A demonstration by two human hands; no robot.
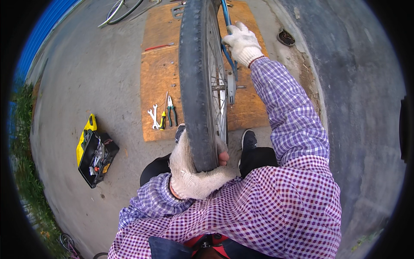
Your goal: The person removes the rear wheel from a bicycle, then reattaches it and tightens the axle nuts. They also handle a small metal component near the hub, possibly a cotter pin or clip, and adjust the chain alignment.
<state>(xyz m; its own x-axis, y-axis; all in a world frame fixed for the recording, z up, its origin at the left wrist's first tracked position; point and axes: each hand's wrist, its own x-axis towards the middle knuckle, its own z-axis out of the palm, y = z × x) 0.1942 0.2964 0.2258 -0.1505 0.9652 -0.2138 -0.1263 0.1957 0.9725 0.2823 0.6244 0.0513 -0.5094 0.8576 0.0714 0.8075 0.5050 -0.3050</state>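
A bicycle wheel with a black tire (193, 73) stands upright in front of me. My left hand (187, 170), in a knitted glove with bare fingertips showing, is wrapped round the bottom of the tire, close against my body. My right hand (242, 42), in a white glove, grips a blue frame tube (224, 13) beside the wheel's upper right. The axle (240, 87) pokes out to the right below that hand. Behind the tire is a wooden board (157, 73), with two wrenches (153, 116), a yellow-handled screwdriver (162, 118), pliers (171, 110) and a red-handled tool (158, 46) on it.
An open black-and-yellow toolbox (97, 153) holds tools on the concrete at left. Another bicycle wheel (118, 13) lies at the upper left. A dark round object (285, 38) is right of the board. Plants (23, 151) and a blue wall (30, 43) line the left edge.
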